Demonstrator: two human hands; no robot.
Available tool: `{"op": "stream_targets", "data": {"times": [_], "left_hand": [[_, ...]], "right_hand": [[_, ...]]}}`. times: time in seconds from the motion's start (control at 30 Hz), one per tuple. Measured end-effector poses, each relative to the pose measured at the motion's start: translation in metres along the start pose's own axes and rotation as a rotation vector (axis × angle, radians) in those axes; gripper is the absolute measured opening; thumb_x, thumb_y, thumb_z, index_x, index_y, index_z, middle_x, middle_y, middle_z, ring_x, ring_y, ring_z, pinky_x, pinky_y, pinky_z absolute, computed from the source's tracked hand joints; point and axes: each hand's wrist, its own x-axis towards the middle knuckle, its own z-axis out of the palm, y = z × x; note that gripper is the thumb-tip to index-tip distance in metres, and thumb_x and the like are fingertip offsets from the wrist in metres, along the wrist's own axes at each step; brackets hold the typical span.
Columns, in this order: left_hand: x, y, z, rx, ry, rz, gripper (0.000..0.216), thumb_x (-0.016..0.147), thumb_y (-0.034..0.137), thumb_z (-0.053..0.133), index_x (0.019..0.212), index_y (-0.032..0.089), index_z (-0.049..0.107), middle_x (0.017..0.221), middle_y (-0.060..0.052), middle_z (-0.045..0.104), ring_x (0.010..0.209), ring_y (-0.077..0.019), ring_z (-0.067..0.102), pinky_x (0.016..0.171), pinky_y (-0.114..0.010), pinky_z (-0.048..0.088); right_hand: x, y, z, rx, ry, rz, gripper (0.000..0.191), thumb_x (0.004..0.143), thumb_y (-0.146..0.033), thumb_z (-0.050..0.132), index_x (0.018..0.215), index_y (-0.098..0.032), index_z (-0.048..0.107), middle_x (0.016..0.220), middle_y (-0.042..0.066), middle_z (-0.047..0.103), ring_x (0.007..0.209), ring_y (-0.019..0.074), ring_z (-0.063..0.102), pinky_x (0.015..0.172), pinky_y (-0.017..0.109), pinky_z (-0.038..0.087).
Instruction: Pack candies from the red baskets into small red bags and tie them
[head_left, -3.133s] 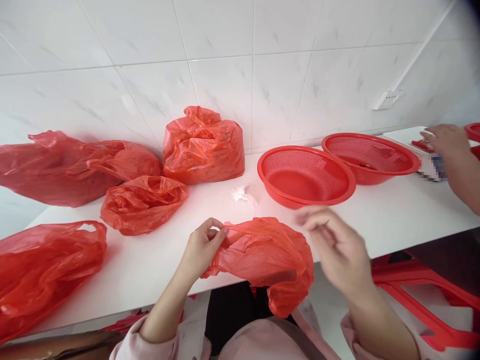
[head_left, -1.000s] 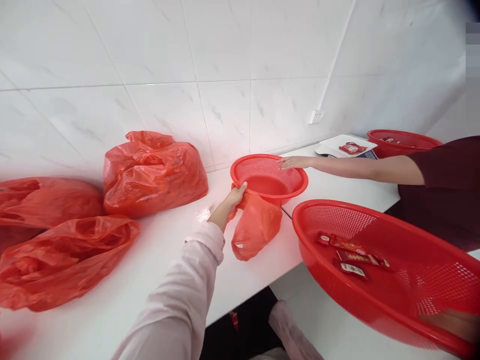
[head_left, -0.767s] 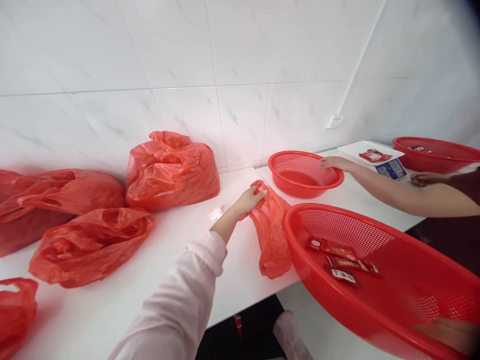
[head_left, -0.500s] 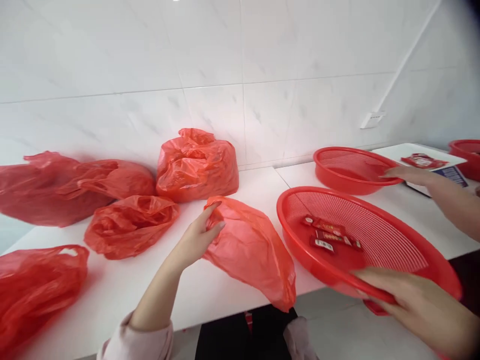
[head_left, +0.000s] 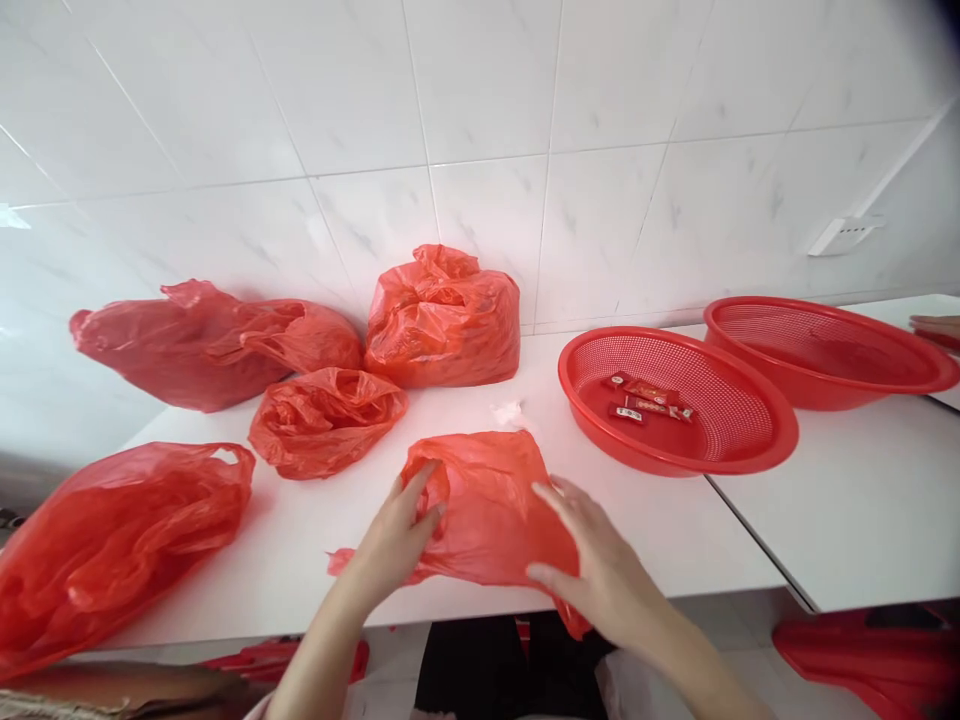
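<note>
An empty red plastic bag lies flat at the near edge of the white counter. My left hand is closed on its left part, fingers pinching the plastic. My right hand rests on the bag's right side with its fingers spread and flat. A red mesh basket holding a few small red packets stands to the right of the bag.
Several stuffed red bags sit along the wall and at the left: one at the back, a small one, a long one, a large one. A second red basket is at far right, with another person's hand beyond it.
My right hand has set the basket with packets down on the counter and come to the bag. The bag has been pulled back and laid flat at the near edge.
</note>
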Motion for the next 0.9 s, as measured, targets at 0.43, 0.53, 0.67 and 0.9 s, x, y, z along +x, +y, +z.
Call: {"op": "stream_targets", "data": {"times": [0.43,0.53,0.67,0.9], "left_hand": [[-0.025,-0.041,-0.014,-0.054,0.004,-0.04,0.03,0.091,0.035,0.041,0.115,0.023,0.055,0.132,-0.01,0.052,0.071,-0.0148,0.067,0.074,-0.031,0.052],[-0.029,-0.027,-0.023,-0.095,0.126,0.024,0.034,0.09,0.041,0.045,0.117,0.023,0.057,0.133,-0.01,0.052,0.083,-0.0178,0.068,0.076,-0.03,0.052],[-0.034,-0.007,-0.028,-0.071,0.213,0.01,0.03,0.09,0.046,0.047,0.105,0.023,0.058,0.089,-0.002,0.065,0.069,-0.0176,0.063,0.064,-0.028,0.049],[-0.036,-0.003,-0.014,-0.054,0.093,-0.122,0.031,0.089,0.045,0.045,0.115,0.028,0.047,0.049,0.01,0.047,0.043,-0.015,0.041,0.052,-0.025,0.036]], "right_hand": [[0.034,0.021,-0.018,1.074,0.12,0.445,0.034,0.081,-0.053,0.065,0.084,-0.02,0.068,0.081,0.004,0.068,0.074,0.0196,0.062,0.068,0.032,0.051],[0.037,0.01,-0.022,1.179,0.214,0.49,0.034,0.078,-0.054,0.069,0.079,-0.02,0.069,0.082,0.005,0.07,0.075,0.0213,0.064,0.07,0.034,0.052],[0.033,0.005,-0.021,1.165,0.282,0.537,0.032,0.076,-0.053,0.071,0.073,-0.022,0.066,0.076,0.002,0.069,0.069,0.0198,0.063,0.066,0.033,0.051],[0.027,0.011,-0.018,1.093,0.261,0.54,0.034,0.078,-0.054,0.068,0.072,-0.021,0.061,0.069,0.0,0.061,0.061,0.0157,0.056,0.057,0.028,0.045]]}}
